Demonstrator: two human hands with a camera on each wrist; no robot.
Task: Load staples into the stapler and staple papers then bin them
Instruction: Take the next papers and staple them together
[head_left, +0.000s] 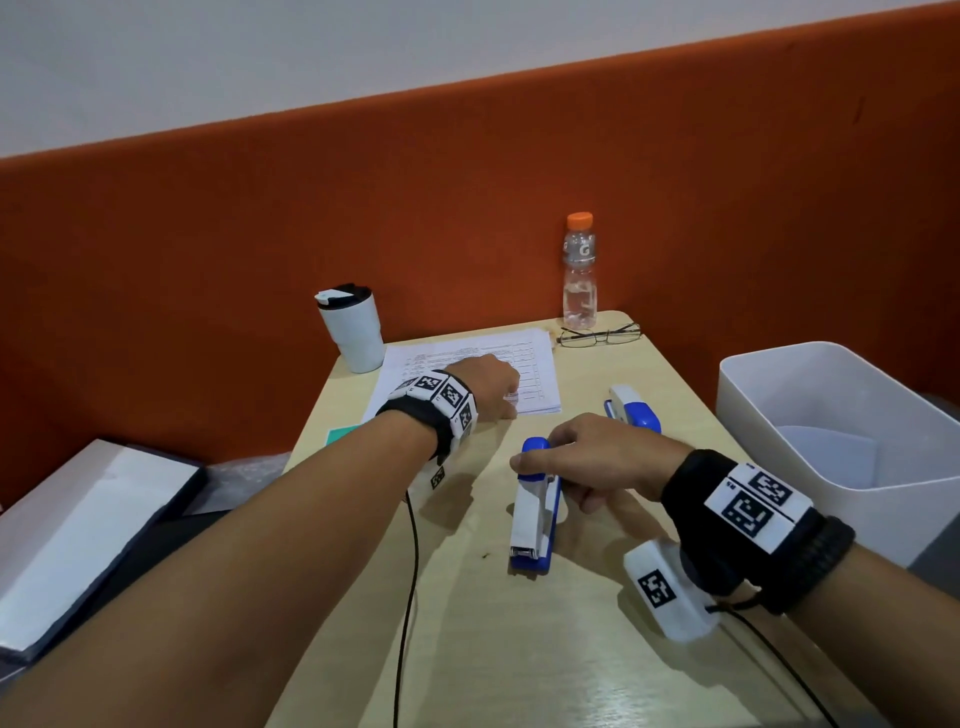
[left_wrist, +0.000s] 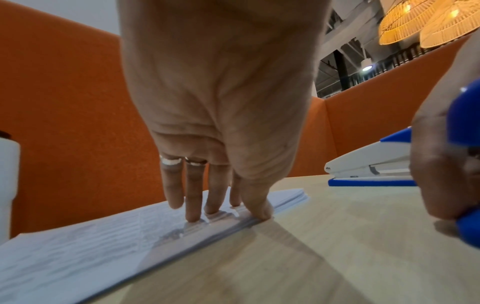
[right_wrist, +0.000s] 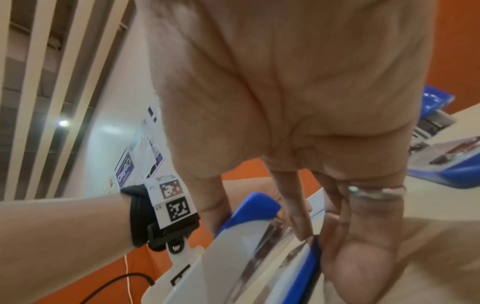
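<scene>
The stapler (head_left: 535, 506) lies near the centre of the worktop (head_left: 519, 649), its blue rear end pointing to 12 o'clock and its metal nose toward the person at 6 o'clock. The right hand (head_left: 597, 457) grips it at the rear, thumb on one side and fingers (right_wrist: 361, 236) curled round the other. At about 11 o'clock from it, the papers (head_left: 467, 374) lie in a stack, and the left hand (head_left: 485, 387) presses on their near edge with fingers (left_wrist: 193, 195) straight and close together, thumb at the edge of the stack. The step in hand looks like bringing stapler and sheets together: it would go well to separate a few top sheets with the thumb, keep their corners squared, and slide that corner fully into the stapler's mouth before pressing down. A second stapler (head_left: 631, 410) rests at 1 o'clock, and the white bin (head_left: 779, 374) stands off the worktop's edge at 3 o'clock. Whether the gripped stapler holds staples cannot be told, since its magazine is hidden in all views. No loose staples can be made out. The right wrist view is blurred, and the bin is cut off at the frame's edge.
</scene>
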